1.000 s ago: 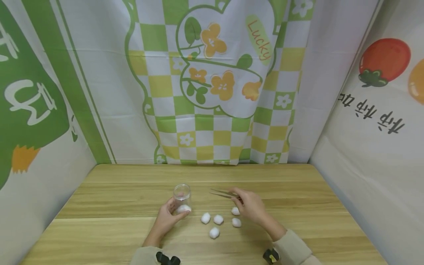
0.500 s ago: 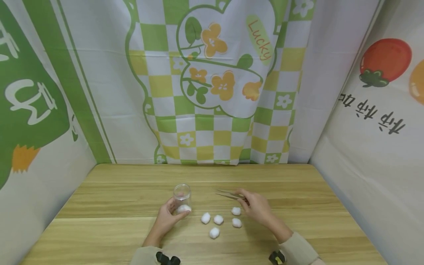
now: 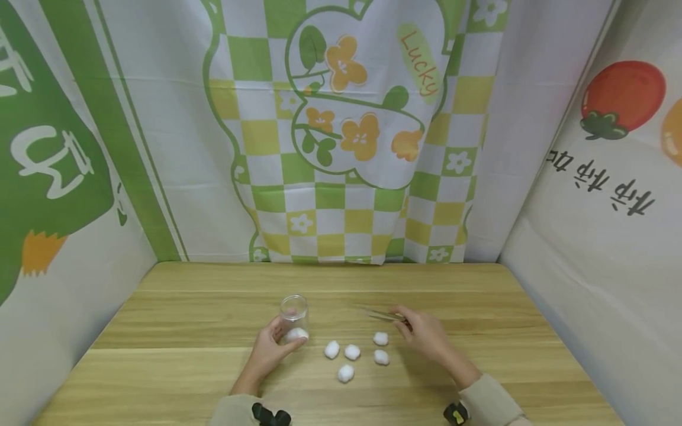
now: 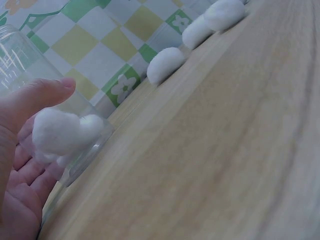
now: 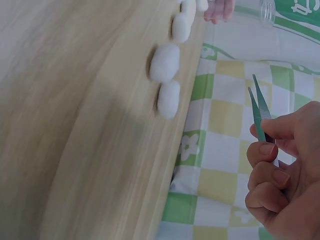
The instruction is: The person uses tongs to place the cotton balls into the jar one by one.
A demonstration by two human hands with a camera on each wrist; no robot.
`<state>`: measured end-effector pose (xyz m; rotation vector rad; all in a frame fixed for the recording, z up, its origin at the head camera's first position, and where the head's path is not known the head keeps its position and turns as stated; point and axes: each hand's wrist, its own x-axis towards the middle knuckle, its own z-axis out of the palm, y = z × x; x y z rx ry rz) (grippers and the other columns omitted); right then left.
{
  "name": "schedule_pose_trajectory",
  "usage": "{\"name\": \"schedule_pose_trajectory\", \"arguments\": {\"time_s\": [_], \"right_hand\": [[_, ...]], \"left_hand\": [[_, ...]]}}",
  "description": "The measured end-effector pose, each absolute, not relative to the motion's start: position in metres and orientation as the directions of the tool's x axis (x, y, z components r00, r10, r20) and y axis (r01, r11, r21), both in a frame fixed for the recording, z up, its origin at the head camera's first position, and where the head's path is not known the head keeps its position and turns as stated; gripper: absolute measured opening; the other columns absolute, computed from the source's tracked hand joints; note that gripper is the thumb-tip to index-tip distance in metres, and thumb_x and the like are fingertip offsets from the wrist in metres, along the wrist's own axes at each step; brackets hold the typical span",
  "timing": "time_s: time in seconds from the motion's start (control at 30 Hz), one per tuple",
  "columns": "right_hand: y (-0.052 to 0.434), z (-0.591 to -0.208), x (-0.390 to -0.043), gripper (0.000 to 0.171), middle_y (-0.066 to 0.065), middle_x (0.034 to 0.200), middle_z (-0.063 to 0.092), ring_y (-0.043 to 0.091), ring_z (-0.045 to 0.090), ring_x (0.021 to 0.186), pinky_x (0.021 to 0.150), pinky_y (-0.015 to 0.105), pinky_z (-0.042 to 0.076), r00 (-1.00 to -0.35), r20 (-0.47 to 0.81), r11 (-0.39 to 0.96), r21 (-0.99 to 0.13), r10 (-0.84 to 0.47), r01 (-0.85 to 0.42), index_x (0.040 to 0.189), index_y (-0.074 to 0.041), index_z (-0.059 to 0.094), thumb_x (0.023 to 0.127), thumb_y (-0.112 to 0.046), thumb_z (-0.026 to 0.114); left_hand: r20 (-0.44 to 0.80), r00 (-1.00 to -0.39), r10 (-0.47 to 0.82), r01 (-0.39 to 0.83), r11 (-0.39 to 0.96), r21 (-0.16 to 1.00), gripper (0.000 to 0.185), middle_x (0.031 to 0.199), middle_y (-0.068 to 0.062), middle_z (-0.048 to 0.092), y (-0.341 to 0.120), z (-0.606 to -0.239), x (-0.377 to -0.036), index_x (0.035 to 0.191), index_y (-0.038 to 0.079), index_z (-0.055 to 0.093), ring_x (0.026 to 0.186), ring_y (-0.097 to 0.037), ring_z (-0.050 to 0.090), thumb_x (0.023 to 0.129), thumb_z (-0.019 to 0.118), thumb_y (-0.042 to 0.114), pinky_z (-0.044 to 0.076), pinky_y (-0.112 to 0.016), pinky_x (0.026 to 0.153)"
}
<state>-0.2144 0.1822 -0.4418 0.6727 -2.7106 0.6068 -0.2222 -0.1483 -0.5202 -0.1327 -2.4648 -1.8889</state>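
My left hand (image 3: 270, 355) holds a clear glass jar (image 3: 294, 308) upright on the table, thumb in front and fingers curled behind it. White cotton balls (image 4: 60, 132) lie at the bottom of the jar. In my right hand (image 3: 424, 335) I pinch a pair of metal tweezers (image 5: 258, 107) between thumb and fingers. The tweezers point left, their tips slightly apart with nothing between them. Several loose cotton balls (image 3: 352, 352) lie on the table between the jar and my right hand; the nearest to that hand is one cotton ball (image 3: 380, 339) just left of it.
The wooden table (image 3: 213, 307) reaches back to a hanging checkered cloth (image 3: 330, 207). Printed cloth walls (image 3: 613, 248) close in the left and right sides. A black wrist strap (image 3: 455, 413) shows at my right sleeve.
My right hand has moved to the right with the tweezers, away from the jar and off the two right-hand cotton balls. My left hand and the jar have stayed in place.
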Motion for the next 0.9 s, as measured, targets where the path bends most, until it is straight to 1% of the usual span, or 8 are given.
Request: {"name": "schedule_pose_trajectory", "arguments": {"time_s": [0.17, 0.3, 0.5, 0.6, 0.8, 0.9], "right_hand": [[0.190, -0.445, -0.215, 0.021, -0.007, 0.057, 0.049, -0.004, 0.030, 0.051, 0.044, 0.012, 0.023, -0.857, 0.341, 0.805, -0.328, -0.388, -0.495, 0.112, -0.009, 0.066, 0.091, -0.011, 0.064], [0.196, -0.450, -0.215, 0.020, -0.006, 0.059, 0.052, -0.004, 0.029, 0.050, 0.043, 0.011, 0.023, -0.860, 0.318, 0.808, -0.320, -0.399, -0.494, 0.110, -0.008, 0.066, 0.091, -0.010, 0.063], [0.202, -0.456, -0.214, 0.020, -0.005, 0.063, 0.057, -0.003, 0.033, 0.053, 0.045, 0.013, 0.026, -0.862, 0.306, 0.818, -0.299, -0.405, -0.491, 0.109, -0.009, 0.067, 0.090, -0.010, 0.064], [0.206, -0.459, -0.213, 0.020, -0.006, 0.063, 0.056, -0.003, 0.033, 0.054, 0.047, 0.013, 0.026, -0.869, 0.287, 0.822, -0.305, -0.402, -0.481, 0.110, -0.010, 0.066, 0.090, -0.010, 0.064], [0.214, -0.461, -0.214, 0.021, -0.008, 0.060, 0.051, -0.003, 0.031, 0.054, 0.047, 0.014, 0.025, -0.876, 0.266, 0.824, -0.311, -0.403, -0.474, 0.112, -0.011, 0.066, 0.091, -0.011, 0.062], [0.217, -0.462, -0.214, 0.021, -0.007, 0.061, 0.054, -0.002, 0.035, 0.055, 0.048, 0.015, 0.027, -0.877, 0.264, 0.829, -0.302, -0.401, -0.470, 0.111, -0.011, 0.066, 0.091, -0.012, 0.063]], "left_hand": [[0.073, -0.996, 0.055, 0.085, 0.264, 0.961, 0.071, 0.143, -0.023, 0.051, -0.148, -0.519, -0.222, 0.139, 0.000, 0.044, 0.134, -0.040, 0.048, 0.080, 0.078, 0.018, 0.038, -0.050, 0.116], [0.090, -0.995, 0.049, 0.099, 0.261, 0.960, 0.067, 0.139, -0.023, 0.054, -0.146, -0.519, -0.222, 0.136, 0.000, 0.047, 0.132, -0.039, 0.051, 0.079, 0.079, 0.016, 0.040, -0.050, 0.115], [0.118, -0.992, 0.042, 0.125, 0.244, 0.962, 0.063, 0.134, -0.024, 0.059, -0.139, -0.520, -0.221, 0.132, -0.001, 0.052, 0.128, -0.039, 0.055, 0.077, 0.080, 0.011, 0.043, -0.048, 0.113], [0.121, -0.992, 0.045, 0.128, 0.232, 0.964, 0.063, 0.131, -0.024, 0.060, -0.134, -0.520, -0.220, 0.131, -0.001, 0.053, 0.126, -0.039, 0.056, 0.076, 0.080, 0.011, 0.044, -0.048, 0.112], [0.125, -0.989, 0.078, 0.140, 0.222, 0.965, 0.067, 0.136, -0.024, 0.057, -0.129, -0.520, -0.217, 0.134, -0.001, 0.051, 0.129, -0.040, 0.053, 0.076, 0.081, 0.013, 0.041, -0.050, 0.114], [0.127, -0.989, 0.079, 0.142, 0.221, 0.965, 0.068, 0.137, -0.023, 0.056, -0.128, -0.521, -0.217, 0.135, -0.001, 0.049, 0.130, -0.040, 0.053, 0.076, 0.080, 0.013, 0.040, -0.050, 0.114]]}}
